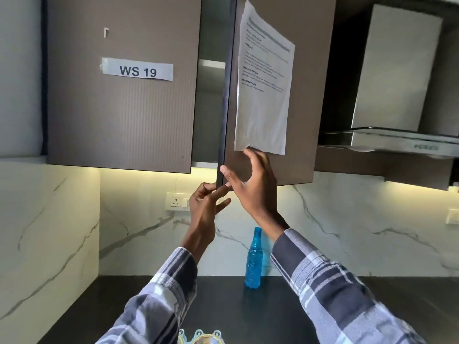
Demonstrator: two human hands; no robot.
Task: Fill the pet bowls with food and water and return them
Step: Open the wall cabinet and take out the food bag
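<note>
Both my hands are raised to the right-hand door (pixel 278 167) of a brown wall cabinet, which stands partly swung out. My left hand (pixel 207 207) pinches the door's lower dark edge with its fingertips. My right hand (pixel 250 184) lies spread against the door's bottom corner, just under a taped paper sheet (pixel 263 80). A gap between the two doors shows a dim shelf (pixel 211 63) inside. A blue plastic water bottle (pixel 253 259) stands upright on the dark countertop (pixel 218 309) below my hands. The rim of a decorated bowl (pixel 200 337) peeks in at the bottom edge.
The left cabinet door (pixel 119 100) carries a label reading WS 19. A steel chimney hood (pixel 395 95) hangs at the right. White marble backsplash (pixel 360 232) with a wall socket (pixel 176 201) runs behind the counter, and a marble side wall (pixel 47 232) closes the left.
</note>
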